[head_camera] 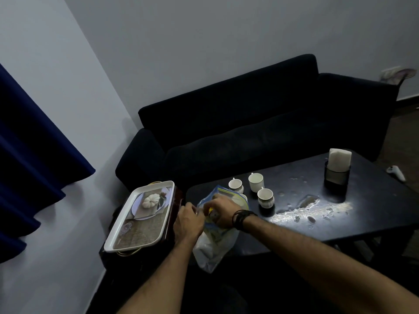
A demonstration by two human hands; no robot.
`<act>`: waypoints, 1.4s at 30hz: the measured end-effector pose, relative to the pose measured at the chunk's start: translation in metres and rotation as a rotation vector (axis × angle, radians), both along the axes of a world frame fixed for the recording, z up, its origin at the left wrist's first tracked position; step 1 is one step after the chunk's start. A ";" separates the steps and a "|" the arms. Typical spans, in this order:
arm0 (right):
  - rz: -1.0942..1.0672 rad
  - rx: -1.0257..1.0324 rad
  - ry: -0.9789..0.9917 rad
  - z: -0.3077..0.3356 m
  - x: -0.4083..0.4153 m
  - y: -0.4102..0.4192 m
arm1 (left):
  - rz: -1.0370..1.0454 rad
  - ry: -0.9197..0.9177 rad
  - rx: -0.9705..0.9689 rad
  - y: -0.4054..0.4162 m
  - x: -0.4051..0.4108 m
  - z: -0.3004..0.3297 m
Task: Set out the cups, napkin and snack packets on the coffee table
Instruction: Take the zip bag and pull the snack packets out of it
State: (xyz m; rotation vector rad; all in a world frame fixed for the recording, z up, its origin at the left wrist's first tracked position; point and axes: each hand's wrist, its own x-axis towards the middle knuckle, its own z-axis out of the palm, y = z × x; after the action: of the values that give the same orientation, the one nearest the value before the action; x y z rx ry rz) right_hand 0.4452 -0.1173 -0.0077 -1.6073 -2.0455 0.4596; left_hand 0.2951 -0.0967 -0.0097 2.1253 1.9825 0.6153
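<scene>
— Cups [256, 188] first: where are they?

— Three white ones stand upright in a cluster on the dark bench [362, 214], near its left end. One sits far-left, one far-middle, one nearer and to the right. A fourth rim may show behind the bag, but I cannot tell.

— And the napkins?

— A white stack [339, 159] stands upright in a dark holder [336, 176] toward the far right of the bench, well apart from the cups.

— The snack packets?

— Inside a clear plastic bag [213, 245] with a blue zip edge, at the bench's near-left corner, hanging partly over the edge. Something yellow shows inside; its details are too blurred to read.

— What are the hands doing?

— The left hand [188, 219] pinches the bag's left rim, fingers closed on the plastic. The right hand [221, 213], with dark bands at the wrist, is at the bag's mouth with fingers curled; whether its grip is closed on a packet I cannot tell.

— Anything else around?

— A white tray [122, 242] with a printed picture rests on a dark stand left of the bench. A dark sofa [249, 123] sits on the far side, a blue curtain [34, 166] hangs at far left, and a white controller [395, 172] lies at the bench's right edge. Wet patches shine on the benchtop right of the cups.
</scene>
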 end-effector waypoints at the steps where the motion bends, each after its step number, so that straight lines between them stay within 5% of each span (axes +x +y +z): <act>1: 0.003 0.004 0.010 0.006 0.002 0.000 | 0.004 -0.025 0.005 0.001 0.000 0.003; 7: -0.046 0.017 0.210 0.040 0.031 -0.006 | 0.103 -0.129 -0.064 0.007 -0.008 0.023; 18: 0.087 -0.087 1.066 0.049 0.069 -0.024 | -0.005 -0.230 -0.163 0.015 0.009 0.025; 24: -0.008 -0.023 1.435 0.055 0.096 -0.006 | 0.150 -0.371 0.036 0.015 0.016 0.035; 28: -0.150 -0.020 1.477 0.040 0.128 -0.010 | 0.235 -0.458 0.134 0.016 0.028 0.039; 42: -0.581 -0.309 1.260 -0.103 0.179 -0.055 | 0.224 -0.318 0.031 0.016 0.043 -0.007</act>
State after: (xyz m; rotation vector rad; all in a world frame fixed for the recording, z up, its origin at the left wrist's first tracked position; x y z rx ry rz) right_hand 0.6246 -0.1721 -0.1103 -1.3642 -0.5707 1.1889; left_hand 0.3381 -0.0803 -0.0164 1.7016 2.0482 0.9595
